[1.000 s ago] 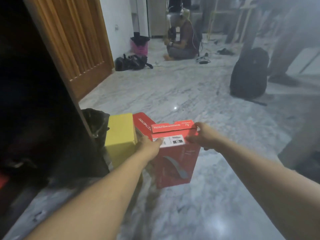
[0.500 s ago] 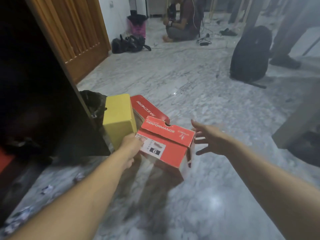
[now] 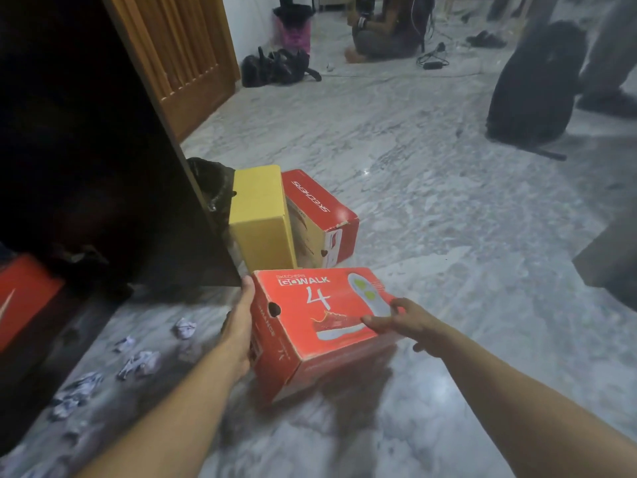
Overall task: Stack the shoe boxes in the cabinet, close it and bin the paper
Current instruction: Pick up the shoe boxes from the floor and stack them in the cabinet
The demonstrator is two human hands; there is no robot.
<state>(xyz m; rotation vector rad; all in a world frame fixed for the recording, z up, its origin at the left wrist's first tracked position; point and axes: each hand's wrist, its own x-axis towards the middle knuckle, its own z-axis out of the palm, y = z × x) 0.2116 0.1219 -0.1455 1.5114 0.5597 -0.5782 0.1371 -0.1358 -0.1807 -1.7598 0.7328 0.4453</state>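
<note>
A red shoe box (image 3: 320, 326) marked "GO WALK 4" hangs tilted just above the marble floor, lid up. My left hand (image 3: 239, 326) lies flat against its left end, fingers straight. My right hand (image 3: 403, 322) grips its right edge, with the thumb on the lid. Behind it a yellow shoe box (image 3: 258, 215) stands on the floor with a second red shoe box (image 3: 320, 215) beside it. The open cabinet's dark door (image 3: 138, 174) is to the left, and another red box (image 3: 24, 298) sits inside. Crumpled paper (image 3: 138, 363) lies scattered on the floor at the lower left.
A black bin bag (image 3: 210, 181) sits behind the cabinet door. A black backpack (image 3: 534, 81) stands at the far right. A seated person (image 3: 382, 32), a black bag (image 3: 275, 67) and a pink bin (image 3: 294, 29) are at the back.
The red box has turned from label end to lid up and come nearer. My right hand let go half a second ago and is back on its right edge.
</note>
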